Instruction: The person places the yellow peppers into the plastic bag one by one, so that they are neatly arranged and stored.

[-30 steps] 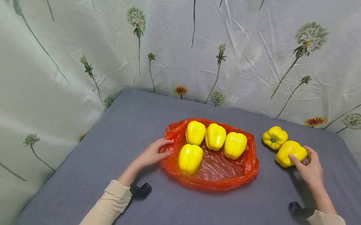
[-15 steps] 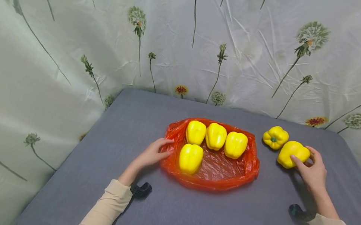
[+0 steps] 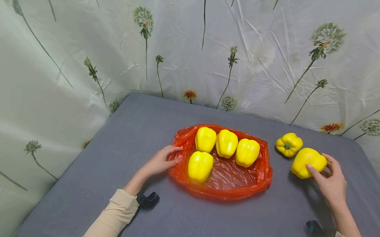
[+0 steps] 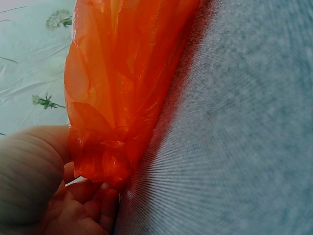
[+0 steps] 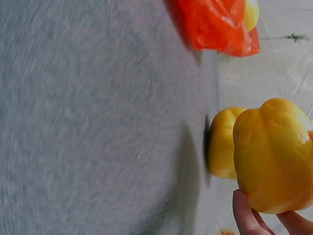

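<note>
My right hand (image 3: pixel 331 183) grips a yellow bell pepper (image 3: pixel 307 163) between thumb and fingers. In the right wrist view this bell pepper (image 5: pixel 274 156) is raised off the cloth, its shadow falling to one side. A second bell pepper (image 3: pixel 289 144), green stem showing, lies just behind it on the table. At the left, my left hand (image 3: pixel 159 162) holds the side of a red plastic bag (image 3: pixel 223 195), thumb and fingers about its edge (image 4: pixel 107 161). Inside the spread bag stand several yellow bell peppers, three in a back row and one bell pepper (image 3: pixel 200 167) at front left.
A grey cloth (image 3: pixel 218 232) covers the table. Behind and to the left hangs a pale curtain (image 3: pixel 183 54) printed with dandelions, close to the table's back edge. The bag's rim stands up around its contents.
My right hand has drawn the held bell pepper slightly right and up from the table, widening the gap to the stemmed one. The left hand and bag stay where they were.
</note>
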`<state>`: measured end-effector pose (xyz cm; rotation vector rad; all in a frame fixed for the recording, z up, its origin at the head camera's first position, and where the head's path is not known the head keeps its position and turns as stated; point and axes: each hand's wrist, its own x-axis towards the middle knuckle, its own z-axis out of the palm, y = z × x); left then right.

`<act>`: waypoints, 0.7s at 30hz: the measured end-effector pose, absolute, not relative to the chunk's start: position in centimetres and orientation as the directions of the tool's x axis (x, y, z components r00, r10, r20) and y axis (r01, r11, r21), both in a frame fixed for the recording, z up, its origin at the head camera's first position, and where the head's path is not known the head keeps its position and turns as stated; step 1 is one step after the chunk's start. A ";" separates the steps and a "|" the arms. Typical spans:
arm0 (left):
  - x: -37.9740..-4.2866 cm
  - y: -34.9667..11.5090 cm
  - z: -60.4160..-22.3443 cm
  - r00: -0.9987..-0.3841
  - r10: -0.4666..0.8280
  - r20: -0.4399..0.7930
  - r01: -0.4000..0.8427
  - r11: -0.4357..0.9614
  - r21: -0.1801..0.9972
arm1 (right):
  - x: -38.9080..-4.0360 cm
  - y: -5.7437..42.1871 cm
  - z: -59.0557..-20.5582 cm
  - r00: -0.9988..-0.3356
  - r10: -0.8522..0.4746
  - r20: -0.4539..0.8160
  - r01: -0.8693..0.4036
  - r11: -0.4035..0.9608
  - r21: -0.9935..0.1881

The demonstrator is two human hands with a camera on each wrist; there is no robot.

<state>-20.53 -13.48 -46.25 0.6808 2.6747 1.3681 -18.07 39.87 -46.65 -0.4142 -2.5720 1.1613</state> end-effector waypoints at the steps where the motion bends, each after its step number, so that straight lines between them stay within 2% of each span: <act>1: -20.6 -13.5 -46.3 -0.900 0.411 0.144 0.357 0.506 0.785 | -18.2 40.0 -46.8 -0.918 0.369 0.146 0.139 0.644 -0.752; 11: -20.7 -13.6 -46.5 -0.899 0.415 0.139 0.356 0.507 0.785 | -18.4 39.4 -47.2 -0.919 0.328 0.218 0.078 0.693 -0.716; 21: -20.6 -13.6 -46.5 -0.897 0.417 0.147 0.364 0.509 0.780 | -17.5 36.2 -45.7 -0.940 0.225 0.256 -0.023 0.710 -0.704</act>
